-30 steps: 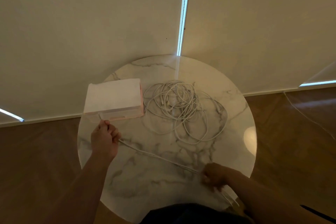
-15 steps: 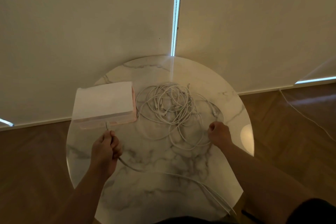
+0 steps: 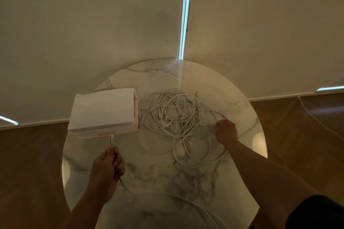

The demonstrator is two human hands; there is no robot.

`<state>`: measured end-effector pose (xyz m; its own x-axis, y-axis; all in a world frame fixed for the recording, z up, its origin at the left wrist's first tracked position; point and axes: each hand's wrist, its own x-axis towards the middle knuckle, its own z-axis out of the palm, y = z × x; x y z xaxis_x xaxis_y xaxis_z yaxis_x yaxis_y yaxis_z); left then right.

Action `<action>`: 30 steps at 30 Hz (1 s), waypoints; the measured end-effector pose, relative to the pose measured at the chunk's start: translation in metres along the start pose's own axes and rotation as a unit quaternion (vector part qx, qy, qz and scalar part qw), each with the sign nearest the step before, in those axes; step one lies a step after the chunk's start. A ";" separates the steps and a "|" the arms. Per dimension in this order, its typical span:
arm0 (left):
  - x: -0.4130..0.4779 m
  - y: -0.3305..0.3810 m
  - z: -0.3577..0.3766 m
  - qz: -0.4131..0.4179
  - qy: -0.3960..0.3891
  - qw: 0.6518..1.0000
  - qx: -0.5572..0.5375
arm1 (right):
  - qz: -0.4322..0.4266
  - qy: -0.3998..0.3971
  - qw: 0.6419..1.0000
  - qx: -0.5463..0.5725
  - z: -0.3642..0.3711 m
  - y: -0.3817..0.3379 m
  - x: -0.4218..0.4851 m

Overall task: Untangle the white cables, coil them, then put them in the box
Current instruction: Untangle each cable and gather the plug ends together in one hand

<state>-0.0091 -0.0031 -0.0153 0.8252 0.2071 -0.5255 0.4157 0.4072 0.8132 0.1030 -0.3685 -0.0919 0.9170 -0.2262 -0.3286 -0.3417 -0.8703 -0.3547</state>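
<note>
Head view | left hand (image 3: 108, 165) at 7 o'clock on the round marble desk (image 3: 186, 182), clenched round a single cable (image 3: 111, 138), its plug end pointing to 12 o'clock, just short of the box (image 3: 104, 109) | right hand (image 3: 226, 131) at 3 o'clock, grasping a strand at the rim of the white cables (image 3: 176, 117), tangled at centre | box at 10 o'clock, reaching the desk rim | bare marble at 6 o'clock

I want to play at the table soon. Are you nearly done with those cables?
Not nearly. Nothing is coiled yet. The left hand holds one cable by its end; the right hand grips a strand of the tangle. Left: undoing that tangle beside the box, coiling, packing.
</note>
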 end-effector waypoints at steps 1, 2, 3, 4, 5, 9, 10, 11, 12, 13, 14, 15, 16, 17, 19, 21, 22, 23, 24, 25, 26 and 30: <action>0.001 0.000 0.002 -0.001 -0.001 1.000 -0.002 | 0.011 0.009 1.000 0.014 -0.001 -0.002 0.000; 0.002 -0.001 0.004 -0.001 -0.002 1.000 -0.006 | 0.023 0.018 0.999 0.030 0.001 -0.004 0.000; 0.002 0.000 0.006 0.000 -0.004 1.000 -0.011 | 0.037 0.023 0.998 0.048 0.000 -0.006 -0.002; 0.002 0.000 0.008 0.002 -0.007 1.000 -0.015 | 0.054 0.026 0.996 0.068 0.002 -0.006 -0.001; 0.002 0.001 0.010 0.003 -0.011 1.000 -0.016 | 0.072 0.026 0.993 0.087 0.001 -0.008 -0.002; -0.002 0.002 0.008 0.001 -0.021 1.000 -0.007 | 0.201 0.009 0.955 0.220 -0.003 -0.018 0.001; -0.003 0.002 0.007 0.002 -0.022 1.000 -0.006 | 0.228 -0.011 0.927 0.297 -0.006 -0.022 0.004; -0.004 0.002 0.006 0.002 -0.022 1.000 -0.006 | 0.246 -0.030 0.891 0.380 -0.013 -0.030 0.005; -0.005 0.002 0.006 0.001 -0.023 1.000 -0.006 | 0.247 -0.035 0.858 0.449 -0.020 -0.036 0.008; -0.006 0.002 0.006 0.001 -0.025 1.000 -0.007 | 0.232 -0.027 0.839 0.491 -0.030 -0.045 0.010; -0.007 0.001 0.006 0.000 -0.026 1.000 -0.007 | 0.203 -0.013 0.833 0.515 -0.041 -0.054 0.010; -0.007 0.001 0.007 -0.001 -0.028 1.000 -0.007 | 0.162 0.002 0.834 0.527 -0.053 -0.064 0.007; -0.008 0.001 0.007 -0.002 -0.029 1.000 -0.006 | 0.110 0.016 0.839 0.532 -0.064 -0.074 0.003; -0.009 0.000 0.008 -0.001 -0.031 1.000 -0.005 | 0.058 0.023 0.846 0.529 -0.075 -0.084 -0.002; -0.011 0.000 0.009 0.002 -0.035 0.999 -0.002 | -0.026 0.029 0.857 0.514 -0.095 -0.103 -0.017; -0.013 0.001 0.010 0.005 -0.037 0.999 0.002 | -0.090 0.037 0.855 0.510 -0.112 -0.120 -0.033; -0.015 0.002 0.010 0.005 -0.038 0.999 0.002 | -0.118 0.035 0.841 0.527 -0.120 -0.126 -0.040; -0.016 0.002 0.011 0.007 -0.039 0.999 0.000 | -0.143 0.025 0.818 0.557 -0.127 -0.131 -0.046; -0.017 0.003 0.012 0.009 -0.040 0.999 -0.002 | -0.164 0.009 0.786 0.596 -0.133 -0.135 -0.051; -0.019 0.004 0.012 0.012 -0.040 0.999 -0.003 | -0.177 -0.015 0.747 0.641 -0.139 -0.138 -0.054; -0.020 0.004 0.012 0.013 -0.041 0.999 -0.005 | -0.182 -0.042 0.705 0.684 -0.146 -0.142 -0.057; -0.025 0.007 0.013 0.015 -0.043 0.999 -0.008 | -0.212 -0.112 0.589 0.772 -0.174 -0.161 -0.069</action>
<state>-0.0221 -0.0169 0.0064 0.8680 0.1421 -0.4758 0.3835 0.4169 0.8241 0.1303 -0.2892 0.1405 0.9961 0.0829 0.0308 -0.0302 0.6458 -0.7629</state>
